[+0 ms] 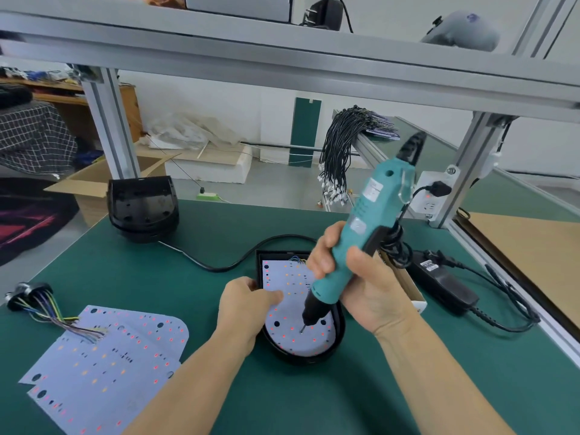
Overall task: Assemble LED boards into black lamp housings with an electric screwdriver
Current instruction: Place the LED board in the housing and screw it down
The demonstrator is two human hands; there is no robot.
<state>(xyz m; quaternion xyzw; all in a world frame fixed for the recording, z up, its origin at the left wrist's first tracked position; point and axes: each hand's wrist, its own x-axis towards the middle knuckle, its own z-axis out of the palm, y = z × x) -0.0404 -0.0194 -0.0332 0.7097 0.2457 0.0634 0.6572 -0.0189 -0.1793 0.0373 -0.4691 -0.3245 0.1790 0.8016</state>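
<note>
Right hand (361, 277) wrapped around the teal screwdriver (361, 221), bit down on the LED board (292, 309) seated in the black housing (337, 334), lower centre of frame. Left hand (248, 306) curled, gripping the housing edge with thumb pressing the board. Best to hold the driver plumb over the hole, press lightly, keep the thumb clamping.

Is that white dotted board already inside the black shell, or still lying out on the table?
Inside. The LED board lies within the black housing, whose rim shows around it, while the screwdriver tip meets it.
</note>
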